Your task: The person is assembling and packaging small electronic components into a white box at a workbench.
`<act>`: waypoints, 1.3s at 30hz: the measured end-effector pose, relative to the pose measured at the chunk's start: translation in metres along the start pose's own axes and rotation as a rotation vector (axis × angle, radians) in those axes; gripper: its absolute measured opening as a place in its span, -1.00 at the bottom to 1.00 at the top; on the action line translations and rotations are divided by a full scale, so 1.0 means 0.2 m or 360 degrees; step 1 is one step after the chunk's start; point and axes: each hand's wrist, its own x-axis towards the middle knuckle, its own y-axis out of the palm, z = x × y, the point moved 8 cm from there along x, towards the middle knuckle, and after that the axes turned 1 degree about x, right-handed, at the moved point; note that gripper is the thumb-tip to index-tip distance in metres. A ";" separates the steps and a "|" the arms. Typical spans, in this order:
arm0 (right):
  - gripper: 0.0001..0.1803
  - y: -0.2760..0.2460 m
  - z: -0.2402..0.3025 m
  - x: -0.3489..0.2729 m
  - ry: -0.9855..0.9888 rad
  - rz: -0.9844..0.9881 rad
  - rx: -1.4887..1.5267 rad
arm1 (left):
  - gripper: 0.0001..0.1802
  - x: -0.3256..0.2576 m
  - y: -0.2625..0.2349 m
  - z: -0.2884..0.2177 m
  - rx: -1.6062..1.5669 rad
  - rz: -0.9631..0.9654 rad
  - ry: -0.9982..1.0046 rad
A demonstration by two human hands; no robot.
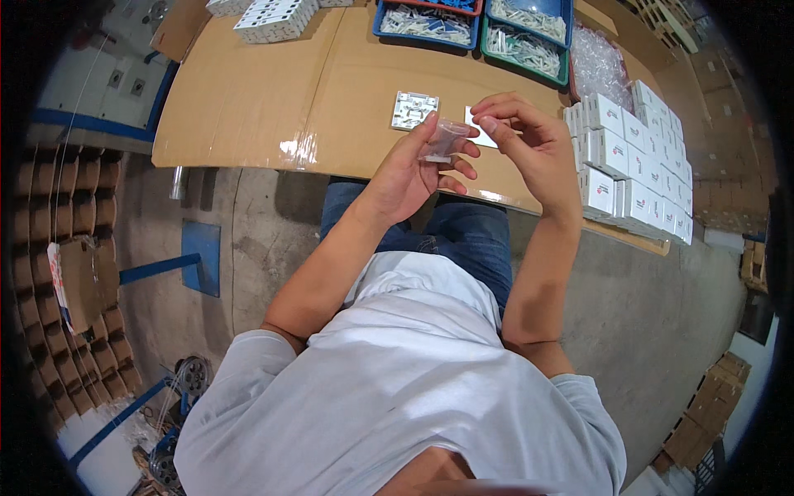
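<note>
My left hand [403,176] is closed round a small clear plastic bag [444,136], held up over the near edge of the cardboard-covered table. Something small and white shows at the bag's lower end. Just to the right is my right hand [533,147], thumb and fingertips brought together; whatever they may pinch is too small to make out. Beyond the bag lies a square white plastic housing [413,110], its moulded inner side facing up. A flat white piece [482,131] rests on the table, partly covered by my right fingers.
Trays of small white parts [426,26], some with blue ones, stand at the back. Clear plastic bags [597,66] are heaped beside them. White boxes [637,161] are stacked along the right edge, and more white units [275,18] sit at the back left of the cardboard-covered table [240,107].
</note>
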 end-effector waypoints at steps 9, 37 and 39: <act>-0.84 -0.33 -0.34 0.08 0.0389 -0.0313 -0.0219 | -0.31 0.08 -0.16 0.11 -0.0133 -0.0125 -0.0151; -0.67 -1.12 -1.29 1.39 -0.0039 0.0205 -0.1727 | -0.36 0.10 -0.50 0.17 -0.0274 -0.0387 -0.0265; -0.66 -1.14 -1.31 1.39 -0.0088 0.0241 -0.1725 | -0.36 0.12 -0.48 0.17 -0.0276 -0.0373 -0.0279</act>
